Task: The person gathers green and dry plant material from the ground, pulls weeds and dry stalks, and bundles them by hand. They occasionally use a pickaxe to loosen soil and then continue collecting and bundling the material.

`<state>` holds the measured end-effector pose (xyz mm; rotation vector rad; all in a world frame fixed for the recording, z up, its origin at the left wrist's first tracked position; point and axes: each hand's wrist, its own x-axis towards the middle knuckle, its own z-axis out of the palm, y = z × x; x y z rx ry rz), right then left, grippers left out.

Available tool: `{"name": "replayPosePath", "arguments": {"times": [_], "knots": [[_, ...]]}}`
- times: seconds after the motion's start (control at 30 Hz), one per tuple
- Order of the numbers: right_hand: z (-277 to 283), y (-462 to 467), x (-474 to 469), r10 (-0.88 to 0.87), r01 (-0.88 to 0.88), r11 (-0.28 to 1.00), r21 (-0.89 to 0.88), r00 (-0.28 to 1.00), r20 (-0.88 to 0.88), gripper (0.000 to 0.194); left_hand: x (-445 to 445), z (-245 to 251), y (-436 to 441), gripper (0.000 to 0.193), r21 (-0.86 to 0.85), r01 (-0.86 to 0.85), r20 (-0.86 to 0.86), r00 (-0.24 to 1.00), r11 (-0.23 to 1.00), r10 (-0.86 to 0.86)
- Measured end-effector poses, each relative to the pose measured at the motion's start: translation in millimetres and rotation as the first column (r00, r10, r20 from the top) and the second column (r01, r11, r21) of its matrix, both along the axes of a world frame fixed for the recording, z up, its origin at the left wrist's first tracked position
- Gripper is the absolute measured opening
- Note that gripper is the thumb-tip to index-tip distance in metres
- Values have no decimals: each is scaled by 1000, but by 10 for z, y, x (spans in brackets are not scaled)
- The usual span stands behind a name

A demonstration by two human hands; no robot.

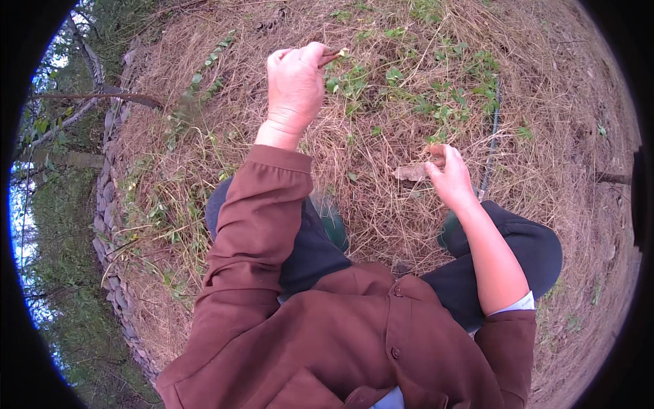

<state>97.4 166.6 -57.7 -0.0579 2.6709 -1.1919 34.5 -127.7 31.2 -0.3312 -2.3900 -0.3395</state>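
My left hand (296,82) is raised at the upper middle, its fingers closed together. A small pale yellow-green bit (343,52) shows at its fingertips; what it belongs to is too small to tell. On the right, my right hand (449,174) is low over the dry grass, thumb and fingers curled towards each other. Beside its thumb lies a brown dry leaf (410,173); whether the fingers pinch it I cannot tell. Green weeds (444,105) grow through the dry grass (378,204) ahead of both hands.
Dark green boots (334,227) show beneath my bent knees. A thin dark hose or pipe (493,138) runs through the grass near my right hand. Along the left stands a low edge of stacked stones (104,204), with trees and a bare branch (92,61) beyond.
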Motion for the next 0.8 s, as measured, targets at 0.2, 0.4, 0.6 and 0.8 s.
{"name": "replayPosePath", "arguments": {"times": [0.2, 0.4, 0.6, 0.8], "knots": [[-279, 189, -174, -27, 15, 986, 168, 997, 66, 29, 241, 473, -1592, 43, -459, -816, 134, 329, 353, 935], [-573, 141, -151, 41, -76, 945, 318, 993, 114, 35, 533, 182, -1532, 61, -378, -782, 309, 398, 495, 864], [-602, 35, -131, 83, -130, 958, 257, 979, 184, 32, 332, -96, -664, 52, -317, -361, 307, 836, 877, 455], [-678, 204, -197, -6, -71, 941, 330, 974, 226, 33, 336, -297, 46, 53, -343, 48, 502, 853, 938, 140]]}}
